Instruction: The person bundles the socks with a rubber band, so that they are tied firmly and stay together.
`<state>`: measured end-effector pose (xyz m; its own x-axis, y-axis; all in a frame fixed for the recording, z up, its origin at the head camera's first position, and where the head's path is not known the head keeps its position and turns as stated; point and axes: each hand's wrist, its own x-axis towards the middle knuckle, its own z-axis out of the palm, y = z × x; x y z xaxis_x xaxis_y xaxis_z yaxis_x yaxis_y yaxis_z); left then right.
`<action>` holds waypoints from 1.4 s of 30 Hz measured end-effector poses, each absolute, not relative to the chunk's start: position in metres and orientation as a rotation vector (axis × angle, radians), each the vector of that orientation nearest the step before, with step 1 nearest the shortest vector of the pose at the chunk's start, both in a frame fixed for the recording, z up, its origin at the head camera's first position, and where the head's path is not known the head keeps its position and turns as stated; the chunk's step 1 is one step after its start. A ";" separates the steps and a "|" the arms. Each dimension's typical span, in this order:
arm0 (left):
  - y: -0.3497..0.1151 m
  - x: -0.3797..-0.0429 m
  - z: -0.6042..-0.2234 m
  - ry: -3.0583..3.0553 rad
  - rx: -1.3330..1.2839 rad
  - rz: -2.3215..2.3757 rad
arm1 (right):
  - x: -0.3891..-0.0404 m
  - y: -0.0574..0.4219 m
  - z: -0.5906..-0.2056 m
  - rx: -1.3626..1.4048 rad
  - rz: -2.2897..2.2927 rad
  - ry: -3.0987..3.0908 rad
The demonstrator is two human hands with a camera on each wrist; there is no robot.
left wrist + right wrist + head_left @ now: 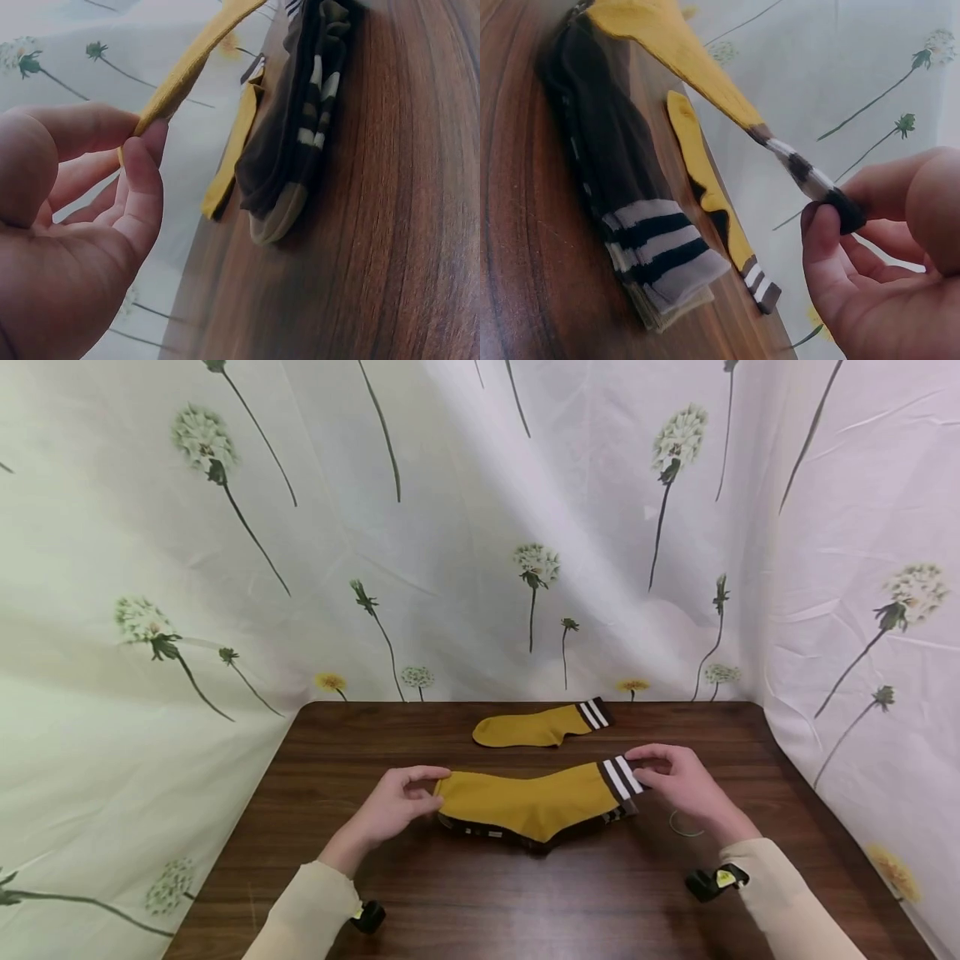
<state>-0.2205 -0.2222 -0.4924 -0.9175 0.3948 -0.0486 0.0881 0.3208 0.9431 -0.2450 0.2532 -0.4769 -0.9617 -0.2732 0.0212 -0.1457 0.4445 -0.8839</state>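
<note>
A yellow sock (517,799) with a dark cuff and white stripes is stretched between both hands, raised over the table. My left hand (397,803) pinches its toe end between thumb and fingers. At the striped cuff, my right hand (682,781) pinches the other end. Beneath the held sock lies a pile of dark socks (289,127) with light stripes and a beige toe, mostly hidden in the head view. Its striped cuffs (667,251) show in the right wrist view. Farther back, a second yellow sock (528,728) lies flat near the table's rear edge.
The brown wooden table (337,852) ends at a white curtain (450,552) printed with dandelions, which also hangs along both sides. A thin pale ring (686,825) lies below the right hand. Wrist cameras (367,916) are strapped at both sleeves.
</note>
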 end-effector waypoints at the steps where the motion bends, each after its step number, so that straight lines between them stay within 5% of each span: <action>1: -0.222 -0.220 -0.493 2.319 0.439 1.626 | -0.245 0.255 -0.477 -0.378 -1.554 2.548; 42: -0.209 -0.231 -0.537 2.515 0.310 1.473 | -0.249 0.249 -0.528 -0.313 -1.309 2.673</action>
